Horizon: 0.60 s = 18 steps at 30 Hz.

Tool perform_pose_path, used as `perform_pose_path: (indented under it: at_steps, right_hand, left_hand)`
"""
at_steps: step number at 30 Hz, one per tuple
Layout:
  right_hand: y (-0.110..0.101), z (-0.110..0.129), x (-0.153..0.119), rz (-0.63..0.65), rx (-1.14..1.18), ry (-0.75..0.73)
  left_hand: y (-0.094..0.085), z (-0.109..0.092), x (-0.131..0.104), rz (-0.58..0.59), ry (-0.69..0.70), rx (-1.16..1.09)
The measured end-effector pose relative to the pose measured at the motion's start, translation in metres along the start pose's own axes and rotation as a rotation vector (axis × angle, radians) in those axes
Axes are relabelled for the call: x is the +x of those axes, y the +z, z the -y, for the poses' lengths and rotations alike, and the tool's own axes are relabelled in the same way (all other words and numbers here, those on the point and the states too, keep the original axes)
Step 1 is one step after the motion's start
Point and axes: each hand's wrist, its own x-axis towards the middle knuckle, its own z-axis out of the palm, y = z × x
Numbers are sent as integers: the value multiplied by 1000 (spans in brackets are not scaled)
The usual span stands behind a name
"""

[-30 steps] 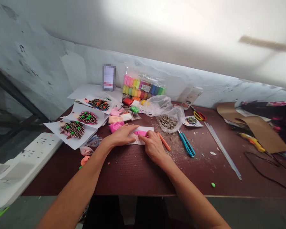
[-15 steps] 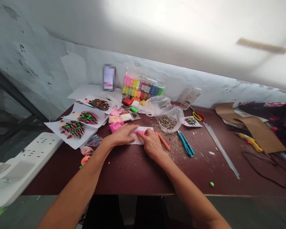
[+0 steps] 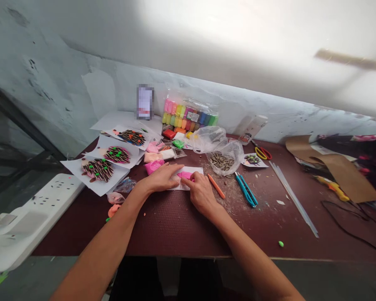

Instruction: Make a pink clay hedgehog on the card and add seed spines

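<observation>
Lays left hand over the left end of the white paper, fingers long and nearly straight with the thumb spread from them, likely to pin the paper flat on the table. Sets right hand at the other end, index finger stretched out to the pink clay and the rest curled, seemingly to press one small spot. Cannot tell, with the palm turned down, whether the curled fingers hold anything. Lies, this clay, on the paper between both hands, in reach of either. Has a pink lump just beyond the left hand, perhaps as ready supply. Has an orange stick just beside the right hand and a cutter farther right, probably for easy pick-up. Gathers seeds in an open clear bag, presumably against scattering. Spreads seeded sheets at the left, overlapping, well apart from the hands, perhaps to spare them knocks. Stands the phone upright at the wall, likely for viewing.
</observation>
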Motion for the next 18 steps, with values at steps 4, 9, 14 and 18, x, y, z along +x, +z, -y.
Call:
perform_pose_path:
  at_steps: [4, 9, 14, 18]
  right_hand:
    - [0, -2, 5, -11, -26, 32]
    - [0, -3, 12, 50, -74, 66]
    - [-3, -1, 10, 58, -80, 57]
    - [-3, 2, 6, 53, -89, 39]
  left_hand:
    - [0, -1, 1, 3, -5, 7]
    - [0, -2, 1, 11, -10, 29]
    - [0, -1, 1, -5, 5, 35]
    - [0, 0, 1, -5, 6, 26]
